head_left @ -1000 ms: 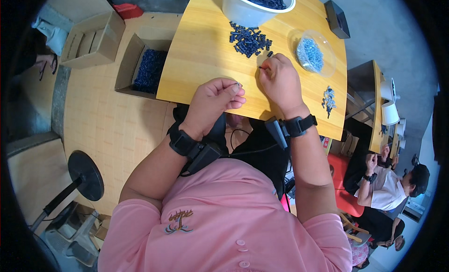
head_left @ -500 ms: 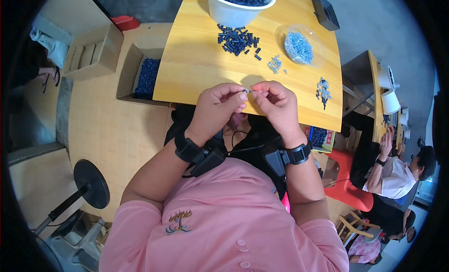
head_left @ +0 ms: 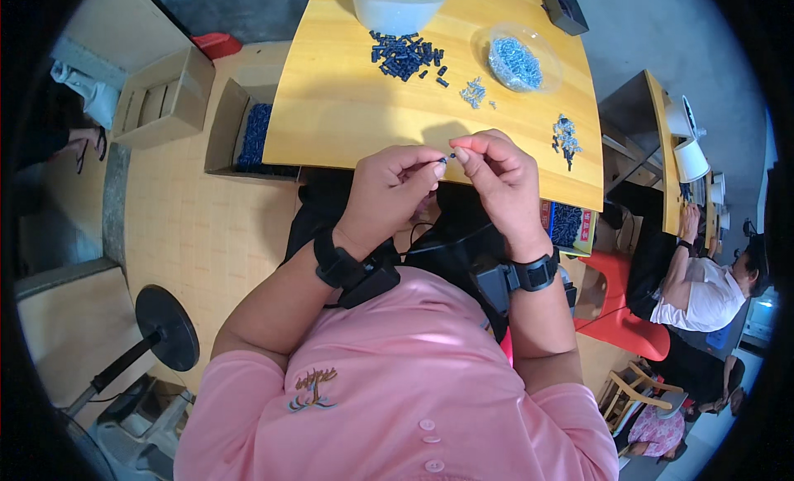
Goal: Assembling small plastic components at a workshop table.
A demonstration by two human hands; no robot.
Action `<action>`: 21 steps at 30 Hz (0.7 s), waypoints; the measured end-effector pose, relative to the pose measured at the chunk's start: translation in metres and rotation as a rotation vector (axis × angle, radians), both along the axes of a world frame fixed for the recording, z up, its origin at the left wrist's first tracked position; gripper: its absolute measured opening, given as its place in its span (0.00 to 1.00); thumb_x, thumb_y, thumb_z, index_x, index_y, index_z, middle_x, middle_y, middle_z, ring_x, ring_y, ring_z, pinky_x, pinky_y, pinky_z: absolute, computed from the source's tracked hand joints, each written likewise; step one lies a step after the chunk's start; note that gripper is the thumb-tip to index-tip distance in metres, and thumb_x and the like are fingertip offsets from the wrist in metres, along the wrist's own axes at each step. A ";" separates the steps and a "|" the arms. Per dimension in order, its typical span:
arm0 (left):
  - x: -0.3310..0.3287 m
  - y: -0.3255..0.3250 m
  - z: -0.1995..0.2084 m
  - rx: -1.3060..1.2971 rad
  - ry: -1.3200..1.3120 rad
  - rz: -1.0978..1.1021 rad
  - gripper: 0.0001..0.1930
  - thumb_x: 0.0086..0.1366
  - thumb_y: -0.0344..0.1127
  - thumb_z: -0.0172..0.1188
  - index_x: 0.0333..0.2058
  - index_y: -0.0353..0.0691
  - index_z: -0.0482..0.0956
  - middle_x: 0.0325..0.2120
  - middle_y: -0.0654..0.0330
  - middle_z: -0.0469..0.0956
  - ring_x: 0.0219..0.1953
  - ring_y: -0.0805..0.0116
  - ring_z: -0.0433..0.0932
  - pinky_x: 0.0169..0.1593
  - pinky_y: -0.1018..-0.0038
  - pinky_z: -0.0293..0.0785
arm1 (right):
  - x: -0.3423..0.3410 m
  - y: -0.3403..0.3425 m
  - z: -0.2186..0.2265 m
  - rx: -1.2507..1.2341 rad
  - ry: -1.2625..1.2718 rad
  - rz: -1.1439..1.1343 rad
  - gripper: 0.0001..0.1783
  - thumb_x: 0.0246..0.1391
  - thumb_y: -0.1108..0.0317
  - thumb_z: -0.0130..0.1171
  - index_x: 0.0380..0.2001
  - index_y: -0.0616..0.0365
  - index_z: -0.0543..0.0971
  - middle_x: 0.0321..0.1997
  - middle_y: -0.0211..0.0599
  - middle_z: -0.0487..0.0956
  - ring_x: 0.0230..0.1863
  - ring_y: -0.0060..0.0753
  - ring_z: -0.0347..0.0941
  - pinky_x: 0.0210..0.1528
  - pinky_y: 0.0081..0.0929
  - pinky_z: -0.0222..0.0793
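Note:
My left hand [head_left: 395, 191] and my right hand [head_left: 500, 183] meet over the near edge of the yellow wooden table [head_left: 331, 109]. Their fingertips pinch one small dark piece [head_left: 447, 159] between them. On the table beyond lie a pile of dark blue small parts [head_left: 405, 56], a clear dish of silvery screws [head_left: 514, 61], a few loose screws [head_left: 474, 91] and a small heap of joined pieces [head_left: 565, 138] at the right. A white tub [head_left: 397, 5] of dark parts stands at the far edge.
Cardboard boxes [head_left: 161, 96] stand on the floor at the left, one holding blue parts [head_left: 252, 138]. A black stand base [head_left: 165, 328] is at lower left. Another person [head_left: 703, 282] sits at a table on the right beside a red chair [head_left: 620, 315].
My right hand came back from the table's screw area toward my body. Both hands now meet close together with the small piece pinched between them.

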State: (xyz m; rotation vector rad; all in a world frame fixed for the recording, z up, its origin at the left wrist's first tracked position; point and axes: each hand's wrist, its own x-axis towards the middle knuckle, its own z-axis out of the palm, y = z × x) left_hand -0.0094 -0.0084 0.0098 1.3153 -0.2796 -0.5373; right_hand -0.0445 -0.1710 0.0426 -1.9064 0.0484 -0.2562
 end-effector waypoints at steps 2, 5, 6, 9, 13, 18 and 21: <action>-0.001 0.000 -0.001 0.011 -0.039 -0.001 0.11 0.63 0.31 0.57 0.42 0.32 0.77 0.28 0.65 0.77 0.29 0.82 0.74 0.34 0.85 0.71 | -0.002 -0.001 -0.001 0.031 0.010 -0.006 0.05 0.52 0.76 0.59 0.33 0.63 0.80 0.27 0.28 0.73 0.27 0.16 0.65 0.30 0.14 0.61; -0.002 -0.001 -0.002 0.073 -0.199 0.043 0.09 0.62 0.30 0.57 0.40 0.33 0.78 0.28 0.66 0.77 0.29 0.81 0.73 0.33 0.84 0.69 | -0.005 0.000 0.001 0.040 0.052 -0.012 0.04 0.51 0.75 0.60 0.32 0.63 0.80 0.26 0.28 0.73 0.26 0.16 0.65 0.29 0.14 0.61; -0.002 -0.001 0.000 0.102 -0.249 0.050 0.09 0.62 0.30 0.57 0.39 0.33 0.78 0.28 0.65 0.76 0.29 0.81 0.73 0.33 0.83 0.69 | -0.005 0.000 0.002 0.039 0.054 -0.009 0.04 0.51 0.75 0.60 0.32 0.63 0.80 0.26 0.28 0.73 0.26 0.16 0.65 0.29 0.14 0.61; -0.004 -0.001 0.004 0.136 -0.314 0.067 0.08 0.61 0.29 0.57 0.37 0.33 0.79 0.28 0.64 0.76 0.30 0.80 0.73 0.34 0.82 0.69 | -0.006 -0.001 0.004 0.064 0.100 -0.012 0.04 0.51 0.74 0.61 0.30 0.63 0.80 0.25 0.28 0.73 0.26 0.16 0.66 0.29 0.14 0.61; -0.004 0.000 0.005 0.174 -0.379 0.070 0.07 0.60 0.28 0.57 0.36 0.32 0.79 0.29 0.61 0.77 0.31 0.77 0.74 0.35 0.81 0.69 | -0.007 -0.001 0.003 0.040 0.090 -0.009 0.04 0.50 0.74 0.61 0.29 0.63 0.80 0.23 0.27 0.73 0.25 0.16 0.65 0.29 0.15 0.61; -0.007 -0.005 0.002 0.107 -0.376 0.179 0.06 0.57 0.31 0.60 0.32 0.36 0.80 0.21 0.58 0.75 0.23 0.71 0.73 0.29 0.77 0.68 | -0.006 0.001 0.006 0.009 0.102 0.004 0.03 0.50 0.74 0.61 0.29 0.63 0.80 0.23 0.28 0.73 0.25 0.17 0.66 0.28 0.15 0.61; -0.009 -0.004 0.004 0.112 -0.359 0.192 0.06 0.56 0.31 0.60 0.32 0.36 0.80 0.21 0.57 0.75 0.22 0.70 0.73 0.28 0.76 0.68 | -0.005 0.001 0.007 0.001 0.100 0.015 0.03 0.50 0.75 0.61 0.29 0.63 0.80 0.23 0.29 0.74 0.25 0.18 0.66 0.28 0.16 0.61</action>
